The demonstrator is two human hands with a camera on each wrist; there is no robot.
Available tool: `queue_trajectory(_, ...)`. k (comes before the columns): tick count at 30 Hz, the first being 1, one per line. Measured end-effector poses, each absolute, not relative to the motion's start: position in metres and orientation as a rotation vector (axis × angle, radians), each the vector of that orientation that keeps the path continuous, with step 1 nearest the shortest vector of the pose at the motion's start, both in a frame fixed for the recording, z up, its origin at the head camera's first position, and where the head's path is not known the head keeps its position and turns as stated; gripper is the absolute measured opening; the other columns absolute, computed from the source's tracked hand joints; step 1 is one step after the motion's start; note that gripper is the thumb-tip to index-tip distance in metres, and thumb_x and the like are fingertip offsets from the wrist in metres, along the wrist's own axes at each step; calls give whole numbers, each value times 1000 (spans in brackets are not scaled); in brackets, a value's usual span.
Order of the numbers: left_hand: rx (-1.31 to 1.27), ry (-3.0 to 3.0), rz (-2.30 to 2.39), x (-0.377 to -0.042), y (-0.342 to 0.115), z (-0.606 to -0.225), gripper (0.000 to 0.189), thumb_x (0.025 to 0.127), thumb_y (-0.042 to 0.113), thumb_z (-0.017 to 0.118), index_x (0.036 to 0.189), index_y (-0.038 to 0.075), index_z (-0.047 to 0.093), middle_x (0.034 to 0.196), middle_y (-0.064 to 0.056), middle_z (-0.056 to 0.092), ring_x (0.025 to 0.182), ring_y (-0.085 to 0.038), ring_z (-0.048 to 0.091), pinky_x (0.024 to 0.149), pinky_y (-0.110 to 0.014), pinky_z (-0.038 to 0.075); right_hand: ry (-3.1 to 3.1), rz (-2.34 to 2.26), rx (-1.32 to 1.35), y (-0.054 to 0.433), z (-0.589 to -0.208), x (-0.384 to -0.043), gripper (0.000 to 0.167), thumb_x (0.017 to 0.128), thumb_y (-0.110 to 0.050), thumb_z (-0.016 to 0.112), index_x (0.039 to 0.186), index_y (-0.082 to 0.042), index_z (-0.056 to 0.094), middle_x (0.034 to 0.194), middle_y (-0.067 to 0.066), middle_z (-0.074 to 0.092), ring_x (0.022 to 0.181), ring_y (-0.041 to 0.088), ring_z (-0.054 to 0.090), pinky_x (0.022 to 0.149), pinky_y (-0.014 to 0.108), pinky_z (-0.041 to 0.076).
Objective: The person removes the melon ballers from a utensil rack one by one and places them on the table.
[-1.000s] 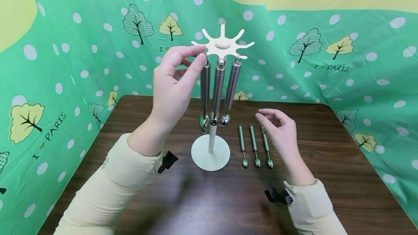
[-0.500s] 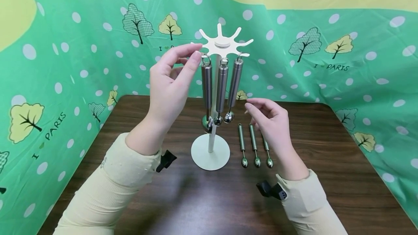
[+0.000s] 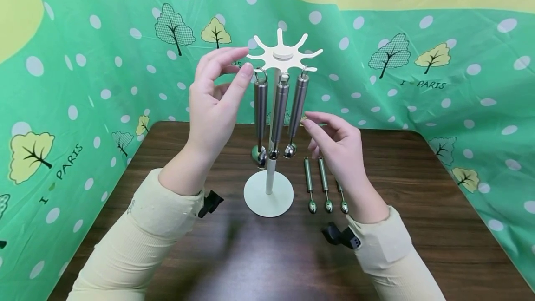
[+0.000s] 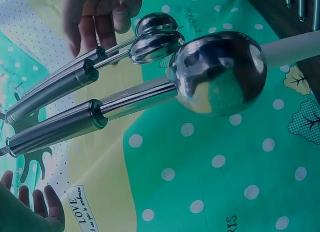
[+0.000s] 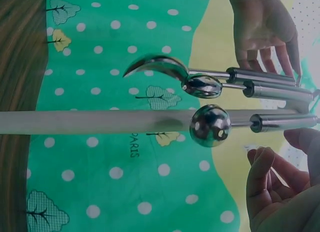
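Three steel scoops with cylindrical handles hang by rings from a white rack (image 3: 282,57) with radiating arms. In the head view, my left hand (image 3: 213,99) is beside the left scoop (image 3: 260,106), thumb tip close to its ring, thumb and index finger apart. The middle scoop (image 3: 279,110) hangs in front of the pole. My right hand (image 3: 338,145) is raised beside the right scoop (image 3: 298,101), fingers loosely bent, fingertips close to its handle. The right wrist view shows the rounded scoop heads (image 5: 210,125) and nothing between my right fingers (image 5: 261,179).
Three smaller scoops (image 3: 324,175) lie in a row on the dark wooden table (image 3: 418,208), the rightmost partly covered by my right hand. The rack's round white base (image 3: 259,199) stands left of them. A green and yellow patterned cloth (image 3: 125,41) surrounds the table.
My right hand has risen and moved left from above the table scoops to beside the right hanging scoop. My left hand has drawn slightly left, its fingers parting from the left scoop's ring.
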State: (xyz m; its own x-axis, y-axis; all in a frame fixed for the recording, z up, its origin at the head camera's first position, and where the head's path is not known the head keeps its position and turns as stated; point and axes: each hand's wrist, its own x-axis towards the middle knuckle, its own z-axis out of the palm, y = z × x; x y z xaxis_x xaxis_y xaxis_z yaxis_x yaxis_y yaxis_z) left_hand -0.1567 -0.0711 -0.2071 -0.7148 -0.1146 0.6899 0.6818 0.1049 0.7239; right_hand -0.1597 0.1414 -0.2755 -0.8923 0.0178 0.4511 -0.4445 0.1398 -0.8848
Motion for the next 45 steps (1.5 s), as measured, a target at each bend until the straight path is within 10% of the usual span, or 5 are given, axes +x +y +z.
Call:
queue_trajectory(8, -600, -1786, -1708, -156, -70, -207, 34, 98, 10, 58, 131, 0, 61, 137, -6, 58, 119, -17, 55, 96, -34, 53, -2099, 1809, 477, 135, -269, -159, 25, 93, -5, 65, 116, 5, 68, 74, -13, 68, 51, 10, 56, 47, 23, 50)
queue_trajectory(45, -603, -1798, -1674, -155, -68, -207, 32, 96, 9, 61, 127, -1, 63, 130, -9, 60, 107, -19, 59, 81, -27, 53, -1781, 1793, 713, 144, -265, -149, 15, 87, 8, 67, 101, 6, 71, 74, -4, 64, 49, 10, 55, 45, 19, 46)
